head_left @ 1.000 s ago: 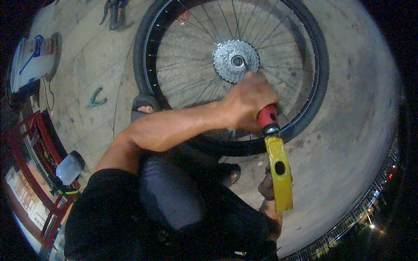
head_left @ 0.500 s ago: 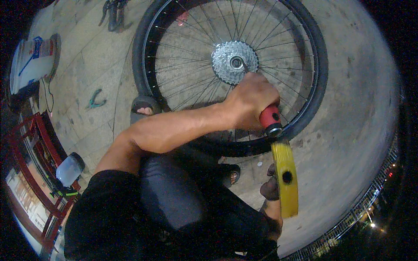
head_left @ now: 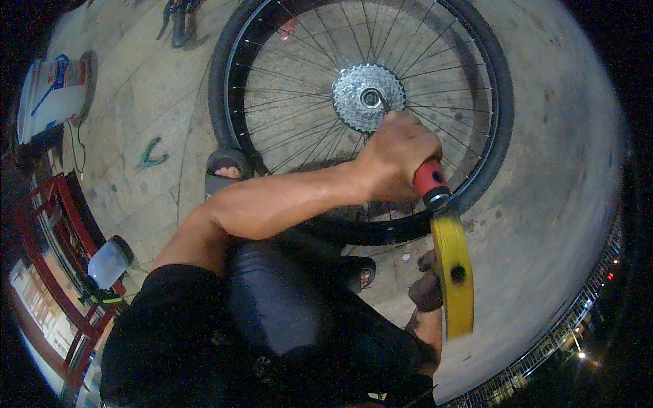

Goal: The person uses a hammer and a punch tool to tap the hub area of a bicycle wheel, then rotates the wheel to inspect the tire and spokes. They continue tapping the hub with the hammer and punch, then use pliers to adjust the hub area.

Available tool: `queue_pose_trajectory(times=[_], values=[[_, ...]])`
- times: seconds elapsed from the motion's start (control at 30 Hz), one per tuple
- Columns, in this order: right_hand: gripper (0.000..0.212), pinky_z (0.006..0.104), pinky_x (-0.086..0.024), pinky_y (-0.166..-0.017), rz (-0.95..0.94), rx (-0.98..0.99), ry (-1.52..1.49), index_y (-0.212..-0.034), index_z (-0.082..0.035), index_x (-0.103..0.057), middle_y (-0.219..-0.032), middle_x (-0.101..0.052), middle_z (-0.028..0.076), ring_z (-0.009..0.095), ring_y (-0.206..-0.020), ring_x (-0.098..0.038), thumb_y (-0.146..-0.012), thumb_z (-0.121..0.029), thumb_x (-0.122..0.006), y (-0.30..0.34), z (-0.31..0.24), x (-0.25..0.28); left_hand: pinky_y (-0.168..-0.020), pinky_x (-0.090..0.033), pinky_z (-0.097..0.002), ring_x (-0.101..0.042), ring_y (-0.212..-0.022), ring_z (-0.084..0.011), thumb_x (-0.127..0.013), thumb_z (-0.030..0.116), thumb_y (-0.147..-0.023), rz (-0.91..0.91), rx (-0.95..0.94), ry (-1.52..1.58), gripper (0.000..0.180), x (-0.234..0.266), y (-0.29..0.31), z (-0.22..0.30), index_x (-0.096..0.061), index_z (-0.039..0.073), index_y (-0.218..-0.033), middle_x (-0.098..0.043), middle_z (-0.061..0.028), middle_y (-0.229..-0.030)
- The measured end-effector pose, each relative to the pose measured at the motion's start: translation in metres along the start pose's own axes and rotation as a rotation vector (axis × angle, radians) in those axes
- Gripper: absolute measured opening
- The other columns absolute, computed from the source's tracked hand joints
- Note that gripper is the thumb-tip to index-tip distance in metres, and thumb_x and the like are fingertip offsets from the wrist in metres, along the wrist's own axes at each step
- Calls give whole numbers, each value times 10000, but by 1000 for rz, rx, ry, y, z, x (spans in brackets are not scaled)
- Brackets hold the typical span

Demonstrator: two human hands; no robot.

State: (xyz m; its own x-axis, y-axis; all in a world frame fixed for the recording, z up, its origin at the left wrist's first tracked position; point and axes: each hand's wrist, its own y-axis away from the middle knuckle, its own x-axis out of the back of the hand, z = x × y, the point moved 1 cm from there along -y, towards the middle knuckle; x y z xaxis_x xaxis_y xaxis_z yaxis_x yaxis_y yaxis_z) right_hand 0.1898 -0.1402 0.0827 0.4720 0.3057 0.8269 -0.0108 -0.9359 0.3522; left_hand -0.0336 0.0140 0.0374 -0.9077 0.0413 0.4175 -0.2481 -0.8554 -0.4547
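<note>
A bicycle wheel (head_left: 503,102) with a silver cassette (head_left: 350,112) on its hub lies flat in front of me. My left hand (head_left: 401,153) is wrapped round a screwdriver with a red handle (head_left: 428,178) and a metal-capped end. The screwdriver's thin dark shaft slants up to the cassette, close to the centre ring; its tip's exact contact is too small to tell. Below the capped end, my right hand (head_left: 427,289) is closed on a hammer with a long yellow head (head_left: 457,299), blurred by motion. The top of the head is near the cap. My hand and the head hide the hammer's handle.
My sandalled feet (head_left: 228,166) are at the wheel's near side. Green-handled pliers (head_left: 151,155) lie on the paving to the left. Farther left stand a pale plastic tub (head_left: 58,98) and a red frame (head_left: 41,238). Black bicycle parts (head_left: 179,24) lie at the far left.
The screwdriver's capped end has tilted slightly right and up in my left hand's grip. The hammer in my right hand has shifted a little to the right.
</note>
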Motion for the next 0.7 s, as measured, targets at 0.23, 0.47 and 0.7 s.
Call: queue_pose_trajectory(times=[0.23,0.47,0.7], values=[[479,280,-349,-567,176,-1,-527,-875,-98,-516,-728,-445,-8,129,-631,-426,-871,-577,-495,12,45,-34,-719,-401,-442,-533,-808,-368,-729,262,-449,-12,45,-40,371,-9,2,-7,-535,99,-721,-547,-115,-770],[473,277,-386,-527,207,-37,-378,-878,-85,-548,-735,-500,2,122,-649,-478,-882,-555,-495,1,38,-30,-706,-398,-435,-533,-786,-356,-744,258,-446,-23,14,-83,383,-9,-3,-9,-548,104,-738,-549,-105,-769],[429,294,-417,-554,225,-29,-398,-895,-90,-564,-758,-536,18,147,-668,-515,-856,-516,-532,17,46,-24,-671,-381,-421,-531,-730,-320,-748,202,-474,55,-97,19,395,0,5,-7,-553,100,-803,-540,-86,-756]])
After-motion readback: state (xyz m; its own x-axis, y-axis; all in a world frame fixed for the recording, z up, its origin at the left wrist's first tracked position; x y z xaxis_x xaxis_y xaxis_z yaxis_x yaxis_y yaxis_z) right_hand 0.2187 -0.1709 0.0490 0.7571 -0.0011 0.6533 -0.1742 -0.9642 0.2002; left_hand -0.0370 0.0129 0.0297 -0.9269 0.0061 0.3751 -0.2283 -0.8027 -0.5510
